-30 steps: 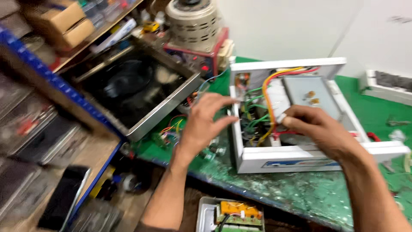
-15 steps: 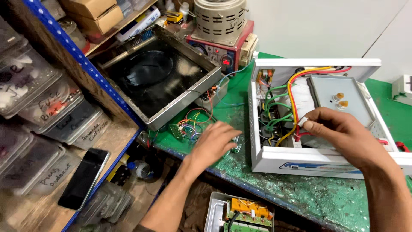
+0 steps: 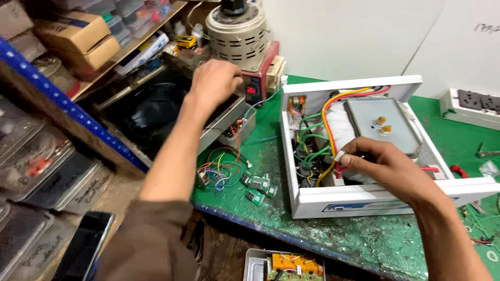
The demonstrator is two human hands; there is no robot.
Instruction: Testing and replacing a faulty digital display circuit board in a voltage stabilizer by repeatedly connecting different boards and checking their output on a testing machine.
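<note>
Right hand (image 3: 388,169) rests inside open white metal case (image 3: 364,200) on green desk (image 3: 260,151); fingertips pinched on small white connector (image 3: 341,156) beside yellow and green wires (image 3: 325,122). Grey transformer plate (image 3: 383,125) just behind hand. Left hand (image 3: 214,80) reaches away over open grey box (image 3: 156,112), near cream round variable transformer (image 3: 237,31); fingers curled, whether gripping anything cannot tell. Small green circuit boards (image 3: 259,184) and loose coloured wires (image 3: 219,169) lie on desk between case and box.

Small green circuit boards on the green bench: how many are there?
3: two green boards lie together near the loose wires, one just below. More may be hidden.
</note>
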